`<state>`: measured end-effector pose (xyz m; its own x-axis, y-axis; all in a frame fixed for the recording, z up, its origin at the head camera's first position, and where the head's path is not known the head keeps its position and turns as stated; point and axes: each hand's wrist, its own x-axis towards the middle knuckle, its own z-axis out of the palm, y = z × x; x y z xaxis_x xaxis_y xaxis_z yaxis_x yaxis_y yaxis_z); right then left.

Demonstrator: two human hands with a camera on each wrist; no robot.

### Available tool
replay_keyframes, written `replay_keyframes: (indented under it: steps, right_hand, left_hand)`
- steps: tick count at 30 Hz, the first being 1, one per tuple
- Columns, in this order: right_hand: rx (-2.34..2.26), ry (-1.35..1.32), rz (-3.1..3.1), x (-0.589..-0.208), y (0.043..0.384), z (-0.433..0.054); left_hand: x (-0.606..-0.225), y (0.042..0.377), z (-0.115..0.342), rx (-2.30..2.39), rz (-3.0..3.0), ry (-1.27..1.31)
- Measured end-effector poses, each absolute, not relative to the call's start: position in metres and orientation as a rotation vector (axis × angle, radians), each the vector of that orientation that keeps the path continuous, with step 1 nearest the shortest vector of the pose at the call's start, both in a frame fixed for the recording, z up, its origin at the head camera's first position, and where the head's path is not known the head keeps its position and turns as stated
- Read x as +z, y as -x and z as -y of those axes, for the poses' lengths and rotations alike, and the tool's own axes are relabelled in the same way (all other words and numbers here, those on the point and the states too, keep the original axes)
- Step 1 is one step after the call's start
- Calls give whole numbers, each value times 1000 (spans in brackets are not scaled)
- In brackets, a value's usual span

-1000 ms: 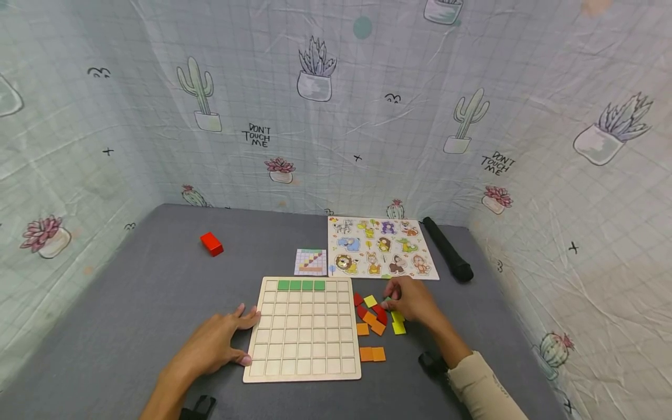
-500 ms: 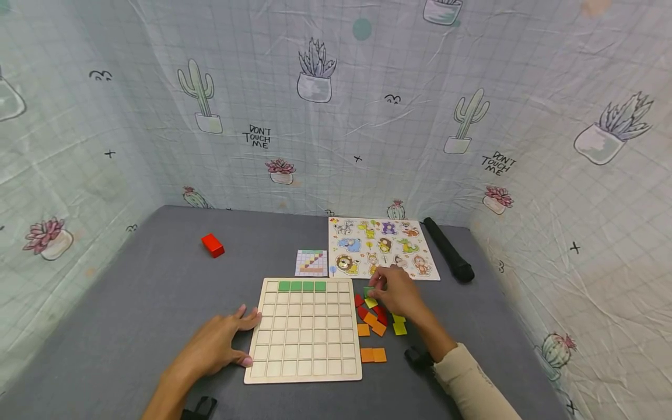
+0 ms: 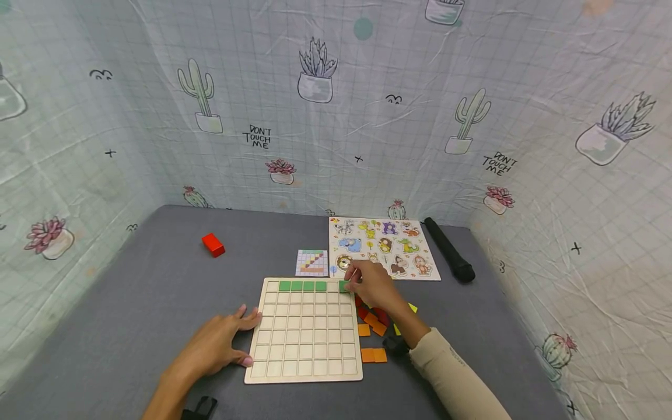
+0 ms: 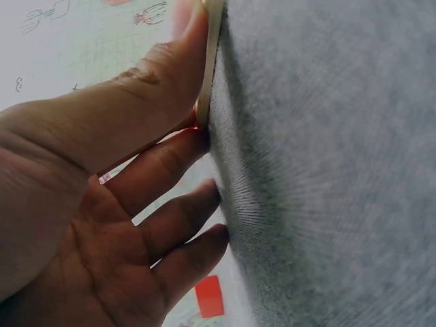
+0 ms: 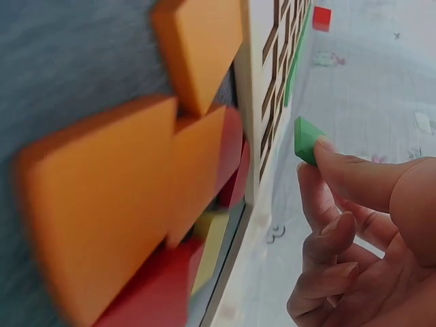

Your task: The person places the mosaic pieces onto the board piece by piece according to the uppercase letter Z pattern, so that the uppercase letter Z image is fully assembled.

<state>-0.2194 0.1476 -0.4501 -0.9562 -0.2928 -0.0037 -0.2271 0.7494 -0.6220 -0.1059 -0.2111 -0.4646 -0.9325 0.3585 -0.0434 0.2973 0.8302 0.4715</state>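
Observation:
My right hand (image 3: 377,286) pinches a green square tile (image 5: 306,138) between thumb and fingertips. In the head view it hangs over the upper right corner of the wooden grid board (image 3: 298,336). My left hand (image 3: 212,344) lies along the board's left edge, thumb and index finger spread and touching the rim. In the left wrist view its other fingers (image 4: 187,211) reach down to the grey tabletop. A row of green tiles (image 3: 303,286) fills several cells of the board's top row. Orange tiles (image 3: 373,355) and red pieces (image 3: 380,315) lie right of the board.
Behind the board lie a small pattern card (image 3: 312,263) and an animal puzzle board (image 3: 385,248). A black microphone (image 3: 448,251) stretches along the back right. The red block (image 3: 213,245) sits far left. Yellow tiles (image 3: 413,307) are partly hidden by the right forearm.
My right hand has picked the green tile from the loose pieces and carried it left to the board's upper right corner. The left hand stays at the board's edge.

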Motion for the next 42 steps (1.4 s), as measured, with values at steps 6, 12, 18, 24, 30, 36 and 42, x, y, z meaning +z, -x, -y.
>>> replay_keyframes:
  steps: [6,12,18,24,30,36,42]
  right_hand:
    - [-929,451,-2843,-455,228,-133]
    - [-840,450,-2854,-457,233,-123]
    - [-822,467,-2840,-455,234,-117]
    - [-819,485,-2827,-454,234,-120]
    - [-881,466,-2820,-450,230,-134]
    - [-895,457,-2838,-450,226,-156]
    - [-844,480,-2751,-449,221,-171]
  left_hand:
    - [-466,106,212,704,-2875,-519]
    - [-466,107,212,717,-2871,-511]
    - [-465,107,212,718,-2875,-519]
    - [-464,106,212,709,-2883,-533]
    - [-465,106,212,700,-2890,-533]
    - [-465,106,212,703,-2893,-525]
    - [-466,106,212,690,-2899,-529]
